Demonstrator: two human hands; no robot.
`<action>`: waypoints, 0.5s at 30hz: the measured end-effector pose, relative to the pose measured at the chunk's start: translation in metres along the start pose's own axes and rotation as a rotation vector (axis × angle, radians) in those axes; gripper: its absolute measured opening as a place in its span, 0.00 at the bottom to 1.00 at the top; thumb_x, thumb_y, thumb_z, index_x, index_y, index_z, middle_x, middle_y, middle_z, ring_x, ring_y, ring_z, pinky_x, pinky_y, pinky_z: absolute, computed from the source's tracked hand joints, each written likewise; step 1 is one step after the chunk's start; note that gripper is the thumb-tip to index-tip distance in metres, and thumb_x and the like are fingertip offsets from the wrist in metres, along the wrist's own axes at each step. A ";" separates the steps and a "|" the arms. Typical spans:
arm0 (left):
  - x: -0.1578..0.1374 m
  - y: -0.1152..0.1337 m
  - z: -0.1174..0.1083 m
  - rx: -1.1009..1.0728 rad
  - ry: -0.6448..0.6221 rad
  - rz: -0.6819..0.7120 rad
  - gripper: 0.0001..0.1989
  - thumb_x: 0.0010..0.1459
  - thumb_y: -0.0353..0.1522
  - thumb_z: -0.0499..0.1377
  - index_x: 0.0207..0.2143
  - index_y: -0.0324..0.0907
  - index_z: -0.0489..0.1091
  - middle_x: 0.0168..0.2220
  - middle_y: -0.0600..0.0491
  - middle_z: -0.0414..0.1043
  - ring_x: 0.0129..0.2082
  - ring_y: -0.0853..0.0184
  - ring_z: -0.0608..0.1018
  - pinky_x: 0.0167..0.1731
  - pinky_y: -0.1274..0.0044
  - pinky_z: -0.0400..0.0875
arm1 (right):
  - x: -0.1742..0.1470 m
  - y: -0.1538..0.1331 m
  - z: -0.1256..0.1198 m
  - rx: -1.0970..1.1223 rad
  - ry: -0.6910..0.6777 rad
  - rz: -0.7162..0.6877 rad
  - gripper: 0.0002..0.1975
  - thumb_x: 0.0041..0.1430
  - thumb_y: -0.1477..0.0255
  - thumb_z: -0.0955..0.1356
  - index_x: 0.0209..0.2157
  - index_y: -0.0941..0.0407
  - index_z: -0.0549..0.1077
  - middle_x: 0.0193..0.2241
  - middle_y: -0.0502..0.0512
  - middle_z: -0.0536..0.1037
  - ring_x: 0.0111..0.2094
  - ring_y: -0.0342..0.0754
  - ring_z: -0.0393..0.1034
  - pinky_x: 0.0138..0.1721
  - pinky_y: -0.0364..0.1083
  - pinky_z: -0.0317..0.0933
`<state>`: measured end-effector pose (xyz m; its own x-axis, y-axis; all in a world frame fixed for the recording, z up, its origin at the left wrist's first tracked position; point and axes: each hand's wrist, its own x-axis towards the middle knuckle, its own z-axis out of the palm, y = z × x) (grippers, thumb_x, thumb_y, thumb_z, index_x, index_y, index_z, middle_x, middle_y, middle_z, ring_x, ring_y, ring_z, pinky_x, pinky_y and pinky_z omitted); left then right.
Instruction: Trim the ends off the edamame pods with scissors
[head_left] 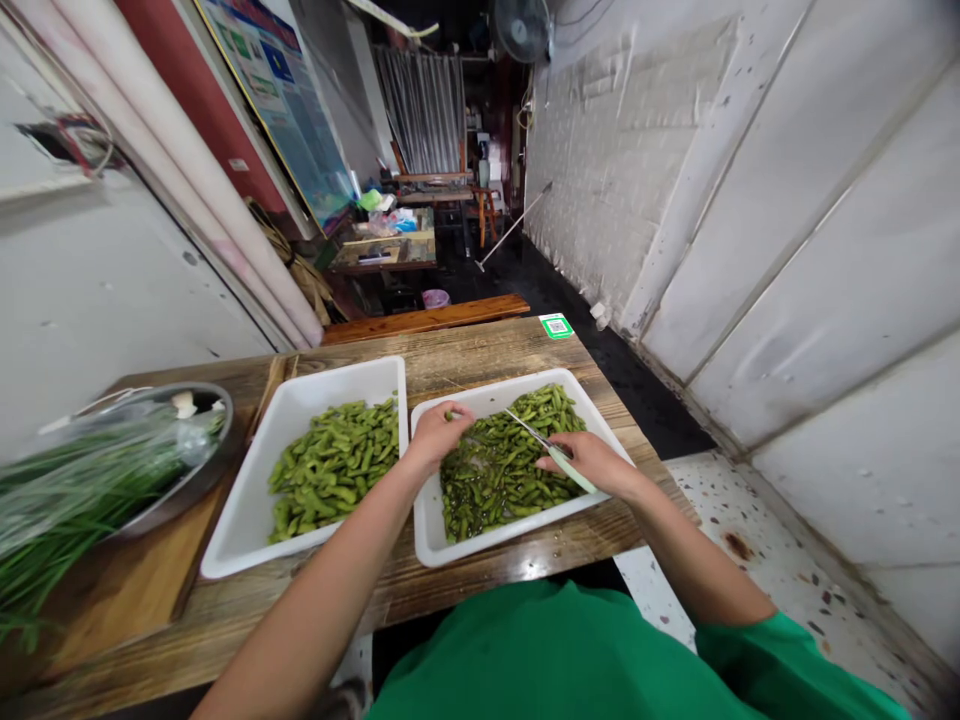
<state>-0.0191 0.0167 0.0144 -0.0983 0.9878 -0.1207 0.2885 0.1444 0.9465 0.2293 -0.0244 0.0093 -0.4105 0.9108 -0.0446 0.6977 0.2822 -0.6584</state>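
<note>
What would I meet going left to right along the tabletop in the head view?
Round silver metal bowl, left-hand white rectangular plastic tray of small green pods, bare left hand, bare right hand holding metal scissors with pale-green handles.

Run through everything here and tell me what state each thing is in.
Left hand, pinching what looks like a green pod
Scissors, gripped in the right hand, blade opening unclear
Left tray, partly filled with pods
Right tray, holding wet pods in liquid
Long greens, partly under clear plastic, over the metal bowl
Fan, spinning or not, unclear
</note>
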 end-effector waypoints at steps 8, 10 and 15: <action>0.033 -0.019 0.031 0.563 -0.036 0.135 0.05 0.37 0.25 0.60 0.14 0.41 0.69 0.20 0.48 0.70 0.30 0.60 0.73 0.36 0.74 0.60 | -0.003 0.005 0.004 0.035 0.022 -0.010 0.22 0.49 0.53 0.63 0.30 0.59 0.71 0.19 0.50 0.66 0.22 0.43 0.59 0.23 0.40 0.48; 0.036 -0.021 0.039 0.535 0.018 0.140 0.08 0.35 0.23 0.61 0.12 0.40 0.66 0.19 0.46 0.69 0.35 0.57 0.73 0.40 0.73 0.59 | -0.004 0.005 0.004 0.040 0.027 -0.012 0.22 0.49 0.53 0.63 0.32 0.58 0.72 0.20 0.50 0.67 0.23 0.43 0.59 0.24 0.40 0.49; 0.036 -0.023 0.043 0.503 0.032 0.134 0.12 0.34 0.20 0.60 0.09 0.40 0.62 0.19 0.45 0.68 0.39 0.55 0.72 0.42 0.72 0.58 | -0.005 0.005 0.004 0.043 0.033 -0.006 0.22 0.48 0.53 0.64 0.33 0.58 0.73 0.21 0.51 0.68 0.24 0.44 0.60 0.24 0.40 0.50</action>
<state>0.0120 0.0518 -0.0244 -0.0560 0.9984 0.0088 0.7219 0.0344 0.6911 0.2321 -0.0291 0.0034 -0.3949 0.9186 -0.0163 0.6693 0.2755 -0.6901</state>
